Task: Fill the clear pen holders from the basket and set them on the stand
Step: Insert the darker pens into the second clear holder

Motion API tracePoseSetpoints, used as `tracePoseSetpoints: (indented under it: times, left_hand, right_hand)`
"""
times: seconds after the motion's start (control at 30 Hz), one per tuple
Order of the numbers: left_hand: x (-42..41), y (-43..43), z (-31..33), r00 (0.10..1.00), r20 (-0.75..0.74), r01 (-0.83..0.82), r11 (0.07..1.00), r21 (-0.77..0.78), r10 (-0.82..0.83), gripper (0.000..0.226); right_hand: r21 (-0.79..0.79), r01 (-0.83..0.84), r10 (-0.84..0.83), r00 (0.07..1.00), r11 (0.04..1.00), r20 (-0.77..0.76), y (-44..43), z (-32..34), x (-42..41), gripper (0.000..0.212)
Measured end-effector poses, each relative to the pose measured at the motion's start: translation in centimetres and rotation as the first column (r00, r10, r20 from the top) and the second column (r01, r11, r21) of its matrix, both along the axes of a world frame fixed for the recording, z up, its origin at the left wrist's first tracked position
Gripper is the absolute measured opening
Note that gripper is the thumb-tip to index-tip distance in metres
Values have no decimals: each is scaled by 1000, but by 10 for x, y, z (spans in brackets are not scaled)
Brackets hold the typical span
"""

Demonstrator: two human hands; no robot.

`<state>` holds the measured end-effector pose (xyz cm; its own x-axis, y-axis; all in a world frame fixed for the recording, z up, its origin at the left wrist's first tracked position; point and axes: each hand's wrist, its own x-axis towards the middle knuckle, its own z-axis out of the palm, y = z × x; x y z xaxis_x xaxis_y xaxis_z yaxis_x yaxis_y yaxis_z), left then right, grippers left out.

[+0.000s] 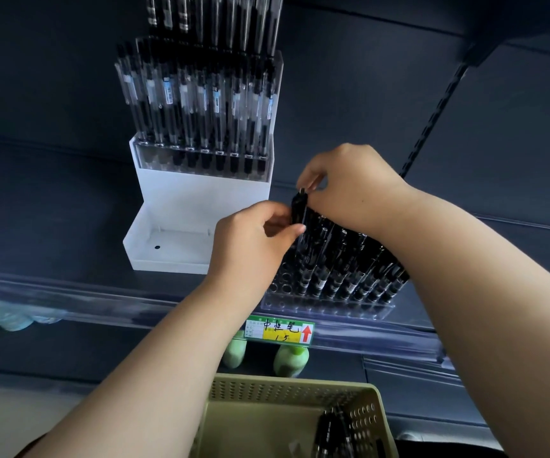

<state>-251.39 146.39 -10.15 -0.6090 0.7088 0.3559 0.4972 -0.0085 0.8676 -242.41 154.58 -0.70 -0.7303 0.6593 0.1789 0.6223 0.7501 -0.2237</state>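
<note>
A clear pen holder point(326, 307) lies on the dark shelf, most of its holes filled with black pens point(349, 259); a few holes at its left end are empty. My left hand point(250, 239) and my right hand point(349, 186) both pinch the top of one black pen point(300, 209) above the holder's left end. The white stand point(201, 200) sits to the left, with a filled clear holder point(201, 153) on its upper step and a bare lower tray. The green basket point(267, 421) below holds a few black pens point(333, 428).
The shelf's clear front rail point(101, 299) carries a yellow-green price tag point(280, 332). Pale green bottles point(292, 360) stand on the shelf below. A slotted upright point(439, 110) runs up the dark back wall at right. More pens point(214, 18) hang above the stand.
</note>
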Motion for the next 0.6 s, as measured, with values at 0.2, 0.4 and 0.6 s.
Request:
tracePoseSetpoints:
  times: [0.2, 0.4, 0.6]
  left_hand:
    - [1, 5, -14, 995, -95, 22, 984, -179, -40, 11]
    - [2, 9, -16, 996, -82, 5, 979, -202, -22, 11]
    - [2, 2, -23, 993, -110, 11, 957, -290, -44, 12]
  right_hand:
    - [-3, 21, -21, 997, 1000, -72, 3, -1, 6, 13]
    - [-13, 17, -18, 996, 1000, -87, 0, -3, 9, 13]
    - [-3, 17, -17, 991, 1000, -135, -9, 0, 20, 14]
